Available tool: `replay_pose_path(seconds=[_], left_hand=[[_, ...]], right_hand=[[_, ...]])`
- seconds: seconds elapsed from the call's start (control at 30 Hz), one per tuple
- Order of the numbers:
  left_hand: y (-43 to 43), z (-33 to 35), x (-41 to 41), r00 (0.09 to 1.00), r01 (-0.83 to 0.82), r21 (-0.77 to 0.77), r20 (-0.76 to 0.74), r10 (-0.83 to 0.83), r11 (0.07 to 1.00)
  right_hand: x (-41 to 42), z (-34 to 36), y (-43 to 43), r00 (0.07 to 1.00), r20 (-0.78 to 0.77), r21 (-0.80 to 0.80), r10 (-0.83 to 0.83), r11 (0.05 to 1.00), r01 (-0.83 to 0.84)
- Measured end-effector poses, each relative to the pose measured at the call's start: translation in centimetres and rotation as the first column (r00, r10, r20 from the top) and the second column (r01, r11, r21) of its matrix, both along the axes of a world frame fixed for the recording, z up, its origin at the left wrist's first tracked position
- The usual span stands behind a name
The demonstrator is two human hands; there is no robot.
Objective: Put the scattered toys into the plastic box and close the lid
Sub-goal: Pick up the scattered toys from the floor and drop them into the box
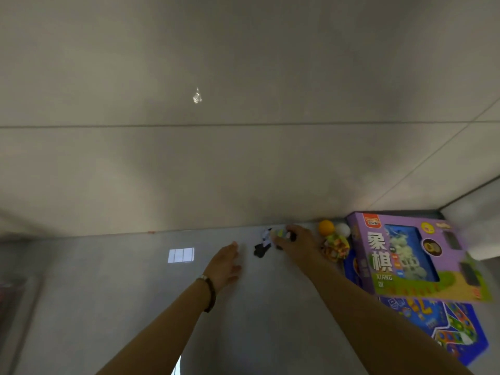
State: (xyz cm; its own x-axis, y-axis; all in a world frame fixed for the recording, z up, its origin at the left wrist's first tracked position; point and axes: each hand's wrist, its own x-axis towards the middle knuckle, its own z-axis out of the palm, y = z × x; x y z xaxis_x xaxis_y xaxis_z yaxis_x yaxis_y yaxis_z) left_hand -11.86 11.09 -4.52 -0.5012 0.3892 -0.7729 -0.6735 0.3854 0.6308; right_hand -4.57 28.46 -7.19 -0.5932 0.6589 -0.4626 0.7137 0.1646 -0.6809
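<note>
On the grey floor by the wall, my right hand [296, 243] closes its fingers round a small pale green-and-yellow toy [280, 233]. A small black-and-white toy [262, 246] lies just left of that hand. My left hand [224, 262] hovers over the floor with relaxed, straight fingers and holds nothing. Right of my right hand are an orange ball [326, 227], a white ball [342, 230] and a colourful crumpled toy [335, 247]. A purple game box [411, 255] lies on a blue game box [449, 328]. No plastic box is in view.
The wall [243, 117] rises straight ahead, meeting the floor along a line near the toys. A bright window reflection [180, 255] shows on the glossy floor [135, 293]. A dark blurred object [10, 293] sits at the left edge.
</note>
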Motion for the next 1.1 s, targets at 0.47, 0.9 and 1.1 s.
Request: replay_pose_path(seconds=[0.47, 0.9, 1.1], left_hand=[[-1.6, -2.8, -0.2, 0.903, 0.216, -0.301, -0.301, -0.307, 0.929], [-2.6, -4.1, -0.5, 0.959, -0.117, -0.181, -0.275, 0.064, 0.976], [-2.8, -4.2, -1.1, 0.968, -0.082, -0.139, -0.249, 0.045, 0.987]], right_hand=[[-0.2, -1.8, -5.2, 0.974, -0.011, 0.007, 0.226, 0.974, -0.226], [-1.0, -1.7, -5.8, 0.972, -0.122, -0.004, 0.199, 0.980, -0.201], [-3.0, -1.3, -6.9, 0.992, -0.108, 0.071, 0.071, 0.995, -0.064]])
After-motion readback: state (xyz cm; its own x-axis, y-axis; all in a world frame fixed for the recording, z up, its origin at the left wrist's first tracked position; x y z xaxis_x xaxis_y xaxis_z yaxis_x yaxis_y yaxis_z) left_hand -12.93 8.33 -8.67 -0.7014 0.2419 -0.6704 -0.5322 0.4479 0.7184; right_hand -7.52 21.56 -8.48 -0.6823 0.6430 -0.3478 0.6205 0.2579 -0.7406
